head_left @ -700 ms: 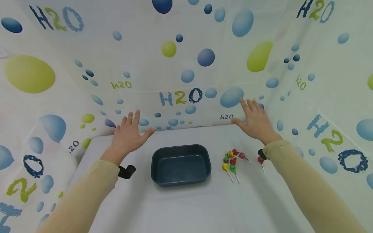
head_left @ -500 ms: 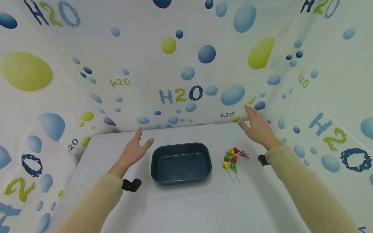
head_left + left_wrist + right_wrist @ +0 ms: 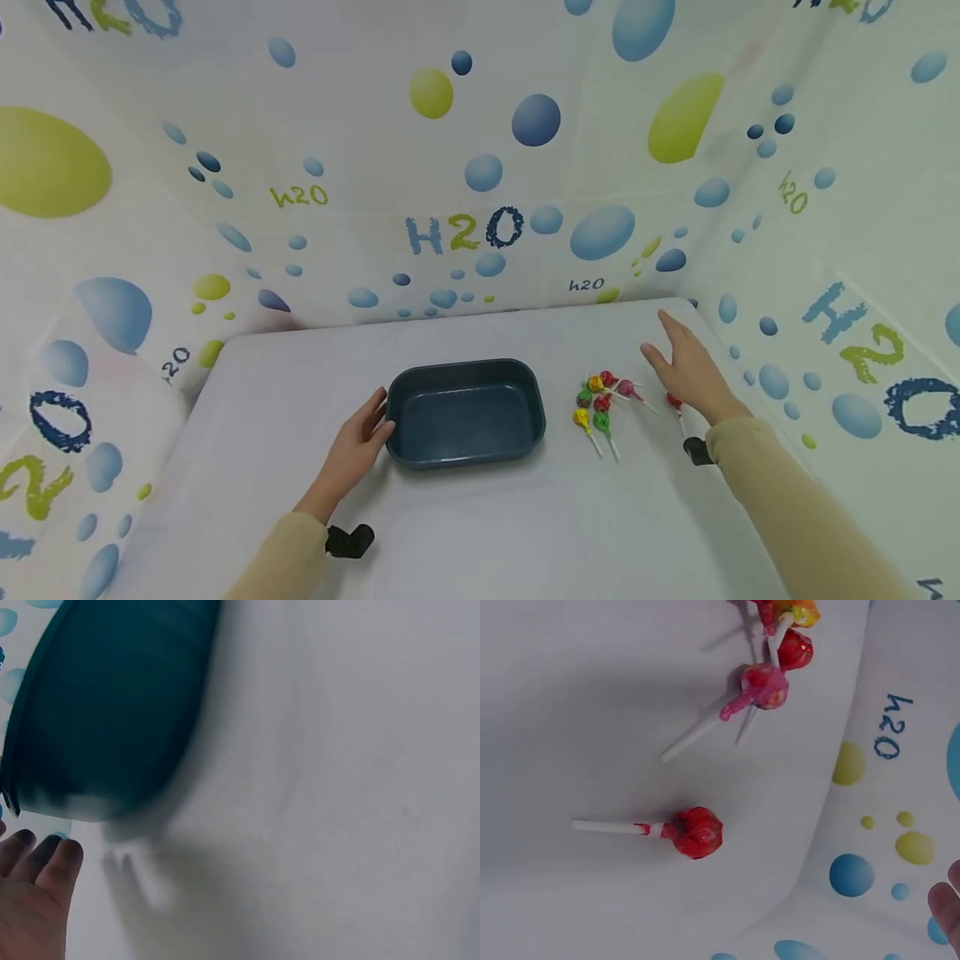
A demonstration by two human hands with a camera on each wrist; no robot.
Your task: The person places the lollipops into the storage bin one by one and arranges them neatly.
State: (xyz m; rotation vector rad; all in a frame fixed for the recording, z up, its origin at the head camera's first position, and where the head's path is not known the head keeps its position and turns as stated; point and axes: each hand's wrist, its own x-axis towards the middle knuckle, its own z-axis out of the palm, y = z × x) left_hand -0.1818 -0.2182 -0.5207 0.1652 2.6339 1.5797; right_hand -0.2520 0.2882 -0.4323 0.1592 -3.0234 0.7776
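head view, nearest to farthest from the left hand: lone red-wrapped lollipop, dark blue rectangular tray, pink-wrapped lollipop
1. Dark blue rectangular tray, just right of the left hand
2. Pink-wrapped lollipop, farther right
3. Lone red-wrapped lollipop, farthest right

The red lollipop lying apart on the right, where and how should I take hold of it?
The red lollipop is probably best pinched by its white stick, coming from above on the side nearest you. It lies on its side with the stick pointing roughly toward you, and the other lollipops are off to its left, leaving room around the stick.
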